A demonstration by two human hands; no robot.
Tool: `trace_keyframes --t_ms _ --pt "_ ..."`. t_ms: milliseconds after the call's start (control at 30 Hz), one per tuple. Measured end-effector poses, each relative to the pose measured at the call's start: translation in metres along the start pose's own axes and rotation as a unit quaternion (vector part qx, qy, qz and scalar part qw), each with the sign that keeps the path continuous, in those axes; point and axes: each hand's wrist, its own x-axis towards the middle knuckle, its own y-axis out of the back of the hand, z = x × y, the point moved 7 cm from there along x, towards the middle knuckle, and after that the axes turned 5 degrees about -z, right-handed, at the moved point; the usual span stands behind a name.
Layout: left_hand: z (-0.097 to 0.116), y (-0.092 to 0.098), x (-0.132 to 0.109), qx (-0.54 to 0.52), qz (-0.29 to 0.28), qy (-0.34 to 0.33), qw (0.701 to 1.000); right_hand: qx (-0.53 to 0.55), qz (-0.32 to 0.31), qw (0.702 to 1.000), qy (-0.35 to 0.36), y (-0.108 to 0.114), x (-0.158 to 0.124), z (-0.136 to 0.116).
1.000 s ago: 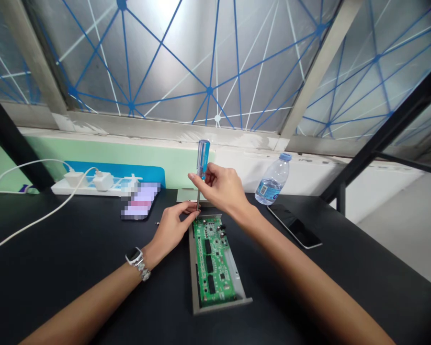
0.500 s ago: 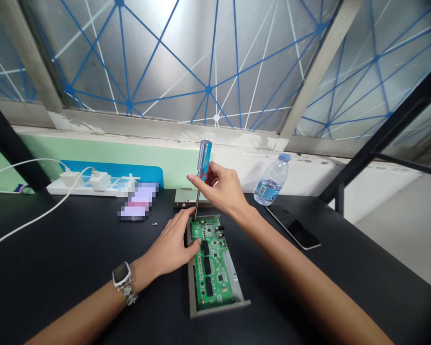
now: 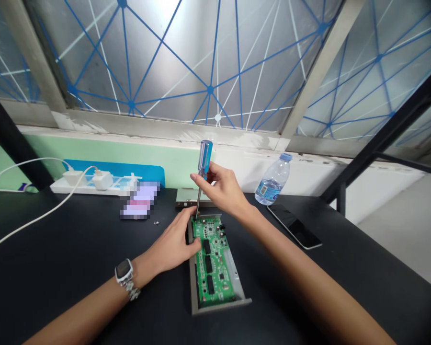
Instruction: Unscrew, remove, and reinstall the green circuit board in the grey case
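Note:
A green circuit board lies in a shallow metal tray on the black table. My left hand grips the tray's far left side, its thumb over the board's edge and its fingers along the outside. Between the thumb and fingers of my right hand is a screwdriver with a clear and blue handle. It stands nearly upright, the tip down at the board's far left corner beside my left fingertips. Whether the tip sits in a screw is too small to tell.
Small metal screws lie left of the board. Behind it is a flat metal cover. A water bottle and a dark phone are to the right. At the back left are a power strip with cables and a blurred-out phone.
The view has shifted slightly. Both hands keep their places, with the screwdriver tip still at the same corner of the board; only the right fingers on the handle differ a little.

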Motion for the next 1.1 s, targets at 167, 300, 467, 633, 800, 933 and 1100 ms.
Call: trace_keyframes --t_ms 167,300,467,633,800,933,1100 --pt "-0.001 0.0 -0.001 -0.012 0.006 -0.011 1.0 0.076 -0.061 0.995 -0.02 -0.007 0.002 0.005" --pt "-0.001 0.003 0.002 -0.021 0.012 -0.019 1.0 0.134 -0.087 0.986 -0.049 -0.008 0.003 0.012" --pt "0.002 0.016 0.019 -0.09 0.047 -0.033 0.994 0.246 -0.13 0.958 -0.07 -0.014 0.005 0.016" --pt "0.003 0.017 0.037 -0.243 0.024 -0.065 0.967 0.288 -0.171 0.938 -0.088 -0.015 0.004 0.015" --pt "0.001 0.018 0.044 -0.278 -0.013 -0.064 0.958 0.281 -0.2 0.934 -0.093 -0.011 0.003 0.013" --pt "0.002 0.021 0.044 -0.273 -0.04 -0.065 0.959 0.269 -0.197 0.938 -0.094 -0.011 0.002 0.013" --pt "-0.002 0.024 0.041 -0.271 -0.005 -0.045 0.962 0.211 -0.178 0.957 -0.087 -0.014 -0.002 0.021"
